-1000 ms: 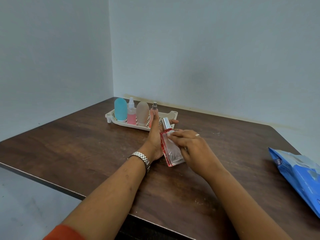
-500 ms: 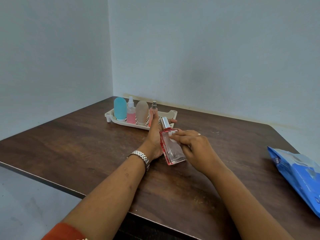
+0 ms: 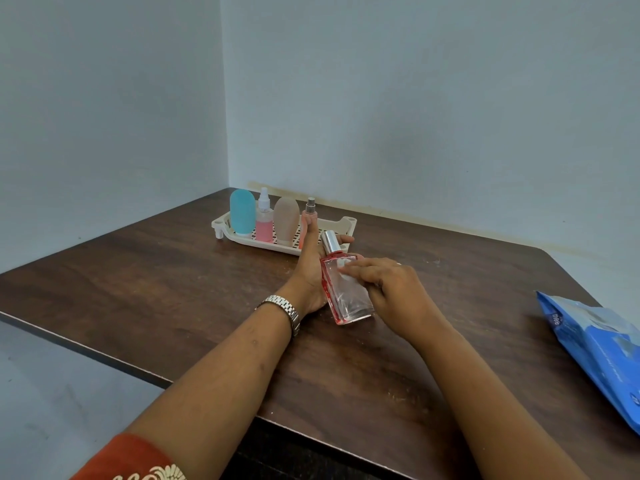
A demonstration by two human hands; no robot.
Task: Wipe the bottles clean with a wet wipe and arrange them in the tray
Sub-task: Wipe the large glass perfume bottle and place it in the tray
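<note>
A clear glass bottle (image 3: pixel 348 296) with red edges and a silver cap leans tilted just above the table's middle. My left hand (image 3: pixel 309 271) grips it from the left and behind, thumb pointing up. My right hand (image 3: pixel 391 289) lies across the bottle's front and holds a small white wet wipe (image 3: pixel 347 262) against the glass; most of the wipe is hidden under the fingers. Behind the hands, a cream tray (image 3: pixel 221 226) carries a blue bottle (image 3: pixel 242 211), a pink spray bottle (image 3: pixel 264 221), a beige bottle (image 3: pixel 286 216) and a slim pink sprayer (image 3: pixel 309 210), all upright in a row.
A blue pack of wipes (image 3: pixel 595 341) lies at the right edge of the dark wooden table (image 3: pixel 173 289). The table stands in a corner between two pale walls. Its front edge runs diagonally at the lower left.
My right fingers have shifted slightly over the bottle's front face. My left hand and the bottles in the tray stay as they were.
</note>
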